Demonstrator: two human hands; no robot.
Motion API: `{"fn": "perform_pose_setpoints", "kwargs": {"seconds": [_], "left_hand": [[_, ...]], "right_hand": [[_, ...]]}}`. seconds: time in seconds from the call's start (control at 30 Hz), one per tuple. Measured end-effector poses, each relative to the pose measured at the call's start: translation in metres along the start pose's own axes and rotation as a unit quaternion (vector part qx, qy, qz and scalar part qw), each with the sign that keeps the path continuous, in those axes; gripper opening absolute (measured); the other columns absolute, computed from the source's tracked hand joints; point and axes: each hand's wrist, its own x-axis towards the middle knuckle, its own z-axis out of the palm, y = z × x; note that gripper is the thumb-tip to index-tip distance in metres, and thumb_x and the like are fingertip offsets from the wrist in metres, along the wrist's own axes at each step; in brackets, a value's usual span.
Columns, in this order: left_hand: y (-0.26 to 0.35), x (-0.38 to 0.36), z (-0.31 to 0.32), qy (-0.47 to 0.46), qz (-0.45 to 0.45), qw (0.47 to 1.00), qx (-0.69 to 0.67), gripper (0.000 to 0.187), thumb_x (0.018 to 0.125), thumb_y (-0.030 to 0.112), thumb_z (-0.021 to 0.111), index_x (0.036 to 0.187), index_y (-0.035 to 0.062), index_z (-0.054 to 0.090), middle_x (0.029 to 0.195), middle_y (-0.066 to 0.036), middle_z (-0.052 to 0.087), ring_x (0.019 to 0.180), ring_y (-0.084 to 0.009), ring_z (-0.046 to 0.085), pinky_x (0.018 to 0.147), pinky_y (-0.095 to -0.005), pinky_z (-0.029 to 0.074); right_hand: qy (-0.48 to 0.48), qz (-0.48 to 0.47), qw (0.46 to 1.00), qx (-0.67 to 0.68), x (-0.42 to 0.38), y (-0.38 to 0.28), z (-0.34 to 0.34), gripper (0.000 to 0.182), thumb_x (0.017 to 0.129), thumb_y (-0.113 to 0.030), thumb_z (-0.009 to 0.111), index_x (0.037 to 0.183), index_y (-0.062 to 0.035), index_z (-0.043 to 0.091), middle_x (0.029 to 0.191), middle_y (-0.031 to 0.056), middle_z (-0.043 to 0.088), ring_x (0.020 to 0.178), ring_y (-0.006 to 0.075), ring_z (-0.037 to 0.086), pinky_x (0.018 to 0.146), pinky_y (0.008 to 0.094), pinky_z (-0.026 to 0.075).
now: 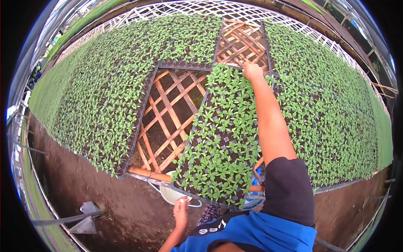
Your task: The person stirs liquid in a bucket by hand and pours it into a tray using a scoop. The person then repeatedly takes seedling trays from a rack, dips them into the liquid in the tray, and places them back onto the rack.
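Observation:
A tray of green seedlings [222, 126] lies in front of me at a slight angle, its near end at the edge of the slatted bench. My right hand [252, 72] reaches over it to the far right corner. The fingers there are drawn together at the tray's rim; what they hold, if anything, is too small to make out. My left hand [180, 212] is low by the near edge, apart from the tray. Its fingers are curled together, with a small pale spot at the tips that I cannot identify. A white bucket [170, 194] is just beyond it, partly under the bench.
More seedling trays stand left [96, 92] and right [327, 113]. Crossed wooden slats [168, 113] show in gaps left of the tray and beyond it. A blue item [259, 178] shows under the bench at right. Grey plastic [86, 218] lies on the soil floor at left.

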Motion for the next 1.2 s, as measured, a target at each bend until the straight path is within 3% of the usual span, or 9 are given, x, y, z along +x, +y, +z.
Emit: {"fn": "perform_pose_setpoints", "kwargs": {"seconds": [0.13, 0.27, 0.37, 0.5, 0.57, 0.7, 0.93, 0.97, 1.2], "left_hand": [[0.021, 0.052, -0.048, 0.127, 0.126, 0.98, 0.092, 0.024, 0.09, 0.022, 0.04, 0.091, 0.0008, 0.052, 0.084, -0.005, 0.053, 0.074, -0.0103, 0.049, 0.07, -0.0244, 0.04], [0.072, 0.117, -0.053, 0.134, 0.2, 0.966, 0.095, 0.024, 0.089, 0.02, 0.041, 0.093, -0.0018, 0.051, 0.087, -0.008, 0.053, 0.08, -0.0148, 0.051, 0.075, -0.0287, 0.042], [0.096, 0.173, -0.037, 0.072, 0.23, 0.962, 0.127, 0.021, 0.087, 0.018, 0.046, 0.094, -0.0006, 0.055, 0.088, -0.006, 0.054, 0.08, -0.0128, 0.05, 0.075, -0.0265, 0.041], [0.1, 0.251, 0.004, -0.125, 0.275, 0.932, 0.2, 0.02, 0.083, 0.012, 0.049, 0.098, 0.0014, 0.059, 0.094, -0.007, 0.06, 0.082, -0.0131, 0.055, 0.074, -0.0248, 0.043], [0.134, 0.23, 0.045, -0.185, 0.001, 0.972, 0.146, 0.024, 0.084, 0.01, 0.048, 0.107, 0.0062, 0.057, 0.094, -0.004, 0.059, 0.074, -0.0085, 0.055, 0.057, -0.0188, 0.041], [0.137, 0.244, 0.071, -0.267, -0.114, 0.945, 0.147, 0.025, 0.085, 0.007, 0.044, 0.11, 0.0048, 0.047, 0.084, -0.001, 0.055, 0.064, -0.009, 0.049, 0.056, -0.0213, 0.043], [0.132, 0.25, 0.096, -0.214, -0.079, 0.948, 0.223, 0.016, 0.078, 0.02, 0.055, 0.091, 0.0125, 0.053, 0.071, 0.004, 0.047, 0.059, -0.0082, 0.043, 0.055, -0.0222, 0.039], [0.13, 0.258, 0.098, -0.254, -0.089, 0.941, 0.204, 0.019, 0.074, 0.023, 0.059, 0.091, 0.0171, 0.053, 0.084, 0.001, 0.052, 0.072, -0.0138, 0.046, 0.071, -0.0358, 0.035], [0.163, 0.222, 0.124, -0.285, 0.042, 0.953, 0.097, 0.014, 0.079, 0.015, 0.056, 0.072, 0.0102, 0.045, 0.065, 0.003, 0.047, 0.056, -0.0068, 0.047, 0.049, -0.0227, 0.041]], "right_hand": [[-0.031, 0.004, 0.999, 0.005, -0.01, 0.007, -0.007, 0.027, 0.08, -0.022, 0.047, 0.105, -0.0182, 0.057, 0.11, 0.008, 0.055, 0.103, 0.0279, 0.049, 0.089, 0.0505, 0.032], [0.231, -0.074, 0.948, 0.205, -0.064, 0.02, -0.027, 0.028, 0.079, -0.023, 0.051, 0.103, -0.0087, 0.057, 0.094, 0.0145, 0.059, 0.089, 0.032, 0.055, 0.077, 0.0415, 0.042], [0.131, -0.019, 0.915, 0.382, -0.176, 0.03, -0.056, 0.024, 0.079, -0.022, 0.051, 0.095, -0.0047, 0.057, 0.091, 0.0179, 0.059, 0.084, 0.0333, 0.057, 0.072, 0.0397, 0.044], [-0.134, 0.072, 0.962, 0.226, -0.313, 0.053, -0.047, 0.023, 0.08, -0.017, 0.045, 0.093, -0.0031, 0.058, 0.083, 0.0199, 0.059, 0.078, 0.0345, 0.058, 0.072, 0.0431, 0.045], [-0.252, 0.066, 0.94, 0.218, -0.343, 0.057, -0.012, 0.025, 0.079, -0.013, 0.043, 0.098, -0.0049, 0.057, 0.084, 0.0222, 0.059, 0.08, 0.0342, 0.059, 0.074, 0.0436, 0.045], [-0.127, 0.115, 0.975, 0.139, -0.361, 0.047, 0.046, 0.038, 0.081, -0.013, 0.046, 0.114, 0.0046, 0.04, 0.08, 0.0197, 0.059, 0.071, 0.0323, 0.059, 0.064, 0.0395, 0.047], [-0.053, 0.343, 0.677, 0.649, -0.345, 0.039, 0.084, 0.018, 0.078, -0.014, 0.056, 0.085, -0.0021, 0.044, 0.065, 0.0049, 0.05, 0.059, 0.0153, 0.046, 0.053, 0.0288, 0.038], [-0.041, 0.346, 0.665, 0.66, -0.344, 0.036, 0.083, 0.017, 0.077, -0.014, 0.058, 0.08, -0.0032, 0.045, 0.063, 0.0032, 0.048, 0.057, 0.0133, 0.044, 0.052, 0.0277, 0.037], [0.122, 0.238, 0.732, 0.627, -0.317, 0.013, 0.071, 0.028, 0.074, -0.01, 0.061, 0.059, -0.0059, 0.038, 0.081, 0.0081, 0.053, 0.072, 0.0115, 0.047, 0.062, 0.0266, 0.038]]}}
